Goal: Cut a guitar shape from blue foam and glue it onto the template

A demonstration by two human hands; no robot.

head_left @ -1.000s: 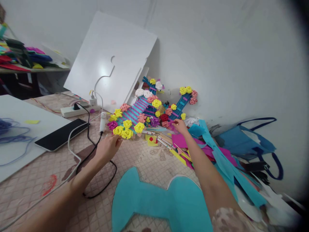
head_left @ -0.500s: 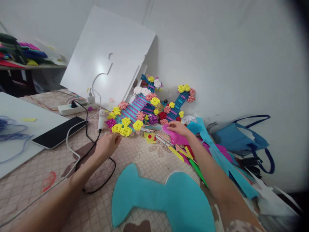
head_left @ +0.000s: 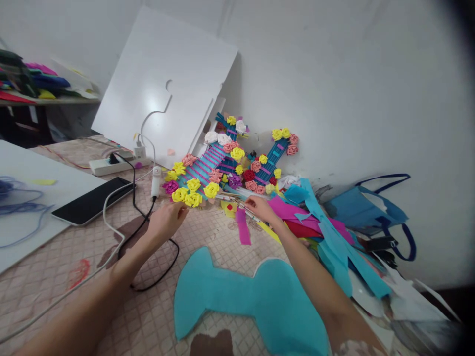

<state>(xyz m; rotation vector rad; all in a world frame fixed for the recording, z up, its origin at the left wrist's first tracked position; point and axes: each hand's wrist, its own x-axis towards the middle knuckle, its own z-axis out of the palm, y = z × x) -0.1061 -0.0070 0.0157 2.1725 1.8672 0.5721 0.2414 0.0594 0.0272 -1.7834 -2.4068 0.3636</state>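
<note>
My left hand (head_left: 167,218) rests on the table with fingers curled together beside the yellow paper flowers (head_left: 193,199); whatever it may hold is hidden. My right hand (head_left: 260,207) has its fingers pinched over the ends of some thin rolled-paper sticks (head_left: 254,214); what lies between the fingertips is too small to tell. Below it is a magenta paper strip (head_left: 243,227). Just right of the hand, a larger magenta sheet (head_left: 284,210) lies on the pile. A turquoise bow-like cutout (head_left: 233,295) lies flat in front of me. Behind the hands, flower-trimmed striped pieces (head_left: 206,168) stand near the wall.
At left are a black-screened phone or tablet (head_left: 94,201), a white glue gun (head_left: 156,181) with a black cord, and a power strip (head_left: 106,165). A white board (head_left: 163,64) leans on the wall. Turquoise paper scraps (head_left: 330,232) and a blue bag (head_left: 356,207) fill the right.
My right hand has let go of the magenta sheet and moved left and down to the sticks. A magenta strip now lies on the table, and scraps have shifted. My left hand stays put.
</note>
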